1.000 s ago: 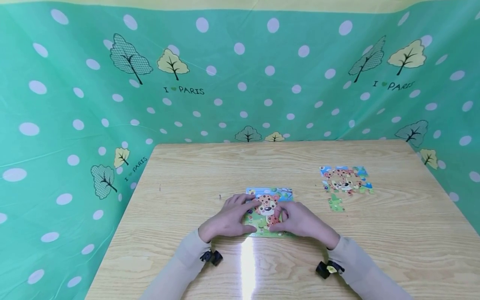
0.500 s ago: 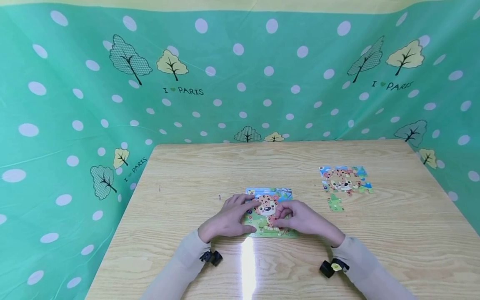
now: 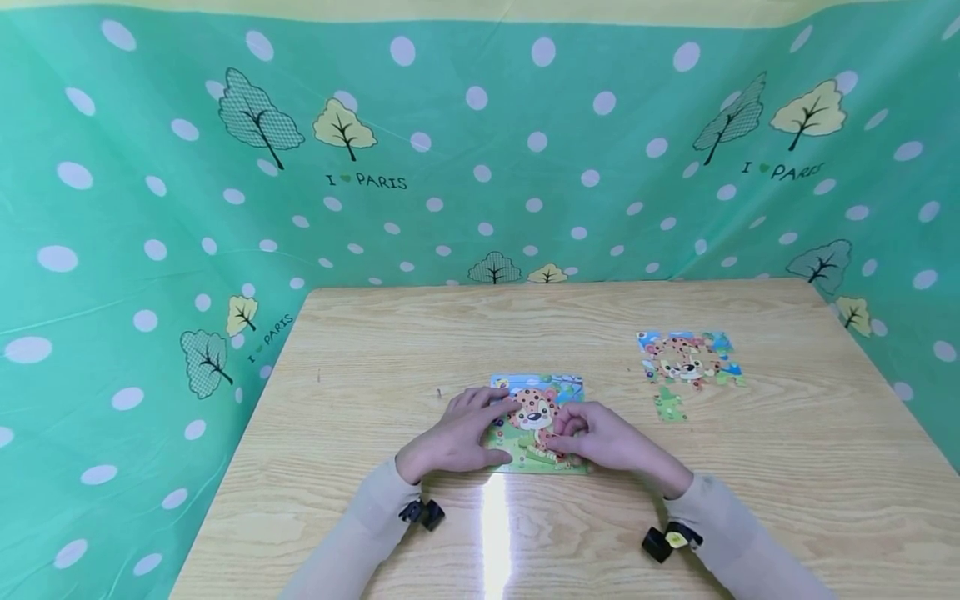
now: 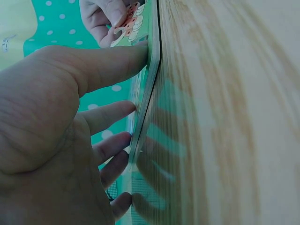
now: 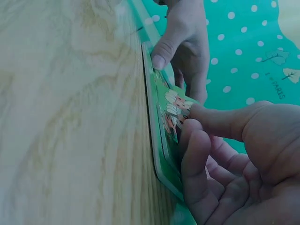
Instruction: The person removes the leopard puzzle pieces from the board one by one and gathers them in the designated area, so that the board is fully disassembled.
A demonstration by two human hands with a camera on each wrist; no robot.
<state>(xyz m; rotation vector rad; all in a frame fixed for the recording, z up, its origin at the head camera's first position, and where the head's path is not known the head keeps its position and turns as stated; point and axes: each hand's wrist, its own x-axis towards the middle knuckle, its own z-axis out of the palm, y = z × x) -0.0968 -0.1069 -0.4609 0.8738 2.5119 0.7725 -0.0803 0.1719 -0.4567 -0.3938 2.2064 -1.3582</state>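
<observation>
A jigsaw board [image 3: 558, 383] with a spotted leopard cub picture lies flat on the table in the head view. On its left side rests my left hand [image 3: 465, 433]; in the left wrist view, the thumb [image 4: 117, 65] lies on the near edge with the other fingers spread along the board. My right hand [image 3: 600, 437] pinches a puzzle piece [image 3: 536, 451] between thumb and fingers over the lower part of the board. In the right wrist view this puzzle piece [image 5: 173, 98] shows green ground and pale paws, and stands tilted off the board. My fingers hide part of it.
At the back right lies a group of loosely joined puzzle pieces [image 3: 686, 367] with a similar leopard face. A green piece [image 3: 670, 404] sits just below them. Green dotted cloth [image 3: 420, 208] hangs behind the wooden table [image 3: 390, 333].
My right hand has drawn slightly right, its thumb a little higher, and the pinched puzzle piece now appears tilted above the board. The left hand has stayed in place.
</observation>
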